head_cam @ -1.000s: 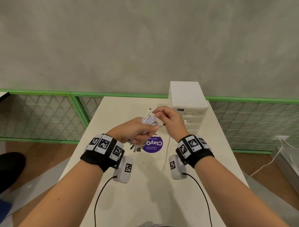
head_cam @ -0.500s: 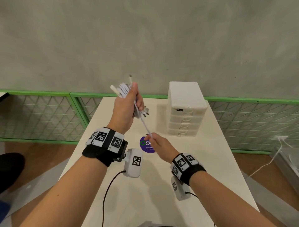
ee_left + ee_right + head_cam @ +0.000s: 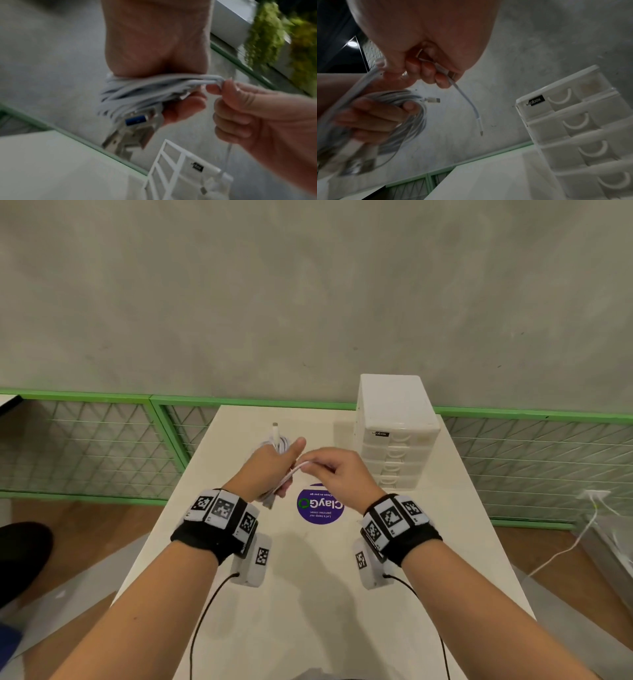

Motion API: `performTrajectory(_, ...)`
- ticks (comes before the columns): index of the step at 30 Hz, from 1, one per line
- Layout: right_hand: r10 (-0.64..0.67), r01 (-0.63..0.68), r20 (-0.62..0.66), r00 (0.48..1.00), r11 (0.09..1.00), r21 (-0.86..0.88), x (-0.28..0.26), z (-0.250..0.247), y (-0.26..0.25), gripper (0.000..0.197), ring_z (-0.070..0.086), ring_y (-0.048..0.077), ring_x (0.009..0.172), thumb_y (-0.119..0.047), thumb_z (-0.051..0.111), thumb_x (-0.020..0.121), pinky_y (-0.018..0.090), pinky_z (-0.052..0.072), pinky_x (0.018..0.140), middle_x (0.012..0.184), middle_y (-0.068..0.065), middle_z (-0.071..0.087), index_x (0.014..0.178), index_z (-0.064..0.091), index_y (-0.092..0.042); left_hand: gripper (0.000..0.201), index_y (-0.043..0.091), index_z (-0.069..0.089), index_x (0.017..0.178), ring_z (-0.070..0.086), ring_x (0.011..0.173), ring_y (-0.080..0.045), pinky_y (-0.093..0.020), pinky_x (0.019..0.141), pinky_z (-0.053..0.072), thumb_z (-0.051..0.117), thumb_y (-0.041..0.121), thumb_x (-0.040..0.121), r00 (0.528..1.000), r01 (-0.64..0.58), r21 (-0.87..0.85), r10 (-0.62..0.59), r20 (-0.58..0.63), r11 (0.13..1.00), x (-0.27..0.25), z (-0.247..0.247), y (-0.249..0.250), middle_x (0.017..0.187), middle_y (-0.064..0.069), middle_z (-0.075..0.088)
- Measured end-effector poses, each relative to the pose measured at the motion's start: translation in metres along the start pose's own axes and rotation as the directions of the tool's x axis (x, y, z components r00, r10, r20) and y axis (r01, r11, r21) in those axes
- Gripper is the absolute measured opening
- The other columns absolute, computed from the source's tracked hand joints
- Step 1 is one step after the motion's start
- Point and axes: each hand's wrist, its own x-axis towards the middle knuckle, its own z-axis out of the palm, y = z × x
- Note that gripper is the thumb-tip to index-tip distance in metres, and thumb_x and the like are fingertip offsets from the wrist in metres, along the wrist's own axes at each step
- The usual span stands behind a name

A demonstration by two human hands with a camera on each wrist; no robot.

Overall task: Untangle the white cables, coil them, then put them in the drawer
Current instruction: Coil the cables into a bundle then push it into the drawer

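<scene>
My left hand grips a bundle of white cables above the table, fingers curled round the loops. USB plugs stick out of the bundle's lower end. My right hand is just right of it and pinches one white strand that runs out of the bundle. In the right wrist view the strand's free end dangles below the right hand's fingers, with a small plug at its tip. The white drawer unit stands at the back right, all its drawers pushed in.
A purple round sticker lies on the white table below the hands. A green mesh fence runs behind the table in front of a grey wall. Another white cable trails on the floor at right.
The left hand has come down from its raised position with the bundle. The right hand has moved up and back to meet it, still pinching the strand.
</scene>
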Motion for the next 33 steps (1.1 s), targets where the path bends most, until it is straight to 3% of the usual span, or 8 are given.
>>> performTrajectory(7, 0.024, 0.001, -0.141, 0.99, 0.985, 0.171, 0.008, -0.013, -0.013, 0.023, 0.051, -0.006, 0.062, 0.0, 0.069, 0.077, 0.008, 0.04, 0.064, 0.07, -0.001, 0.051, 0.099, 0.07, -0.005, 0.08, 0.008, 0.044, 0.069, 0.028, 0.026, -0.01, -0.015, 0.033, 0.027, 0.023, 0.085, 0.069, 0.799, 0.178, -0.449, 0.138, 0.585, 0.876, -0.011, 0.004, 0.009, 0.036, 0.001, 0.033)
performTrajectory(11, 0.027, -0.007, -0.131, 0.991, 0.988, 0.152, 0.006, -0.015, -0.015, 0.018, 0.047, 0.002, 0.078, -0.007, 0.063, 0.084, 0.011, 0.04, 0.074, 0.086, 0.003, 0.045, 0.1, 0.069, -0.015, 0.046, 0.009, 0.044, 0.071, 0.027, 0.027, -0.009, -0.02, 0.038, 0.022, 0.064, 0.05, 0.08, 0.768, 0.065, -0.475, 0.26, 0.585, 0.877, -0.013, 0.003, 0.011, 0.035, 0.003, 0.033)
performTrajectory(14, 0.013, -0.001, -0.068, 0.998, 0.986, 0.167, -0.001, -0.012, -0.019, 0.022, 0.05, 0.006, 0.108, -0.015, 0.047, 0.096, 0.015, 0.038, 0.094, 0.112, 0.001, 0.052, 0.106, 0.066, -0.019, 0.033, 0.009, 0.044, 0.057, 0.029, 0.025, -0.009, -0.027, 0.04, 0.019, 0.053, 0.018, 0.087, 0.73, 0.054, -0.534, 0.331, 0.598, 0.844, -0.016, 0.006, 0.014, 0.031, 0.002, 0.033)
performTrajectory(17, 0.031, -0.025, -0.016, 0.999, 0.953, 0.3, -0.009, -0.007, -0.027, 0.033, 0.048, 0.009, 0.123, -0.02, 0.033, 0.1, 0.015, 0.036, 0.102, 0.128, 0.002, 0.055, 0.126, 0.054, -0.016, 0.042, 0.014, 0.04, 0.046, 0.032, 0.024, -0.008, -0.029, 0.041, 0.02, 0.05, 0.017, 0.087, 0.634, 0.109, -0.588, 0.4, 0.663, 0.802, -0.019, 0.012, 0.018, 0.03, 0.004, 0.035)
performTrajectory(21, 0.115, -0.091, -0.033, 0.993, 0.904, 0.418, -0.018, -0.004, -0.032, 0.037, 0.06, 0.019, 0.104, -0.027, 0.041, 0.093, 0.026, 0.047, 0.092, 0.114, 0.015, 0.062, 0.119, 0.057, -0.009, 0.043, 0.007, 0.038, 0.045, 0.035, 0.025, -0.008, -0.028, 0.041, 0.023, 0.047, 0.016, 0.086, 0.524, 0.148, -0.552, 0.409, 0.747, 0.82, -0.024, 0.014, 0.019, 0.03, 0.004, 0.037)
performTrajectory(25, 0.12, -0.049, -0.181, 0.976, 0.934, 0.353, -0.029, 0.009, -0.029, 0.032, 0.058, 0.004, 0.086, -0.039, 0.055, 0.082, 0.014, 0.044, 0.079, 0.092, -0.009, 0.064, 0.093, 0.062, -0.009, 0.043, 0.011, 0.039, 0.043, 0.036, 0.026, -0.008, -0.028, 0.042, 0.023, 0.048, 0.015, 0.085, 0.469, 0.179, -0.512, 0.384, 0.795, 0.84, -0.026, 0.016, 0.014, 0.03, 0.003, 0.037)
performTrajectory(28, 0.194, -0.068, -0.308, 0.931, 0.924, 0.377, -0.038, 0.014, -0.026, 0.033, 0.053, 0.001, 0.067, -0.038, 0.059, 0.079, 0.012, 0.043, 0.067, 0.066, -0.016, 0.06, 0.082, 0.059, -0.005, 0.046, 0.016, 0.046, 0.041, 0.038, 0.028, -0.009, -0.029, 0.045, 0.024, 0.046, 0.017, 0.087, 0.478, 0.205, -0.488, 0.348, 0.807, 0.848, -0.029, 0.023, 0.009, 0.031, 0.004, 0.039)
performTrajectory(33, 0.351, -0.123, -0.415, 0.84, 0.867, 0.483, -0.055, 0.003, -0.029, 0.033, 0.051, 0.005, 0.037, -0.023, 0.061, 0.088, 0.019, 0.041, 0.037, 0.046, -0.009, 0.055, 0.089, 0.057, 0.009, 0.034, 0.008, 0.048, 0.062, 0.053, 0.047, -0.02, -0.028, 0.056, 0.047, 0.059, 0.03, 0.086, 0.626, 0.176, -0.424, 0.231, 0.745, 0.889, -0.033, 0.043, 0.021, 0.045, -0.004, 0.05)
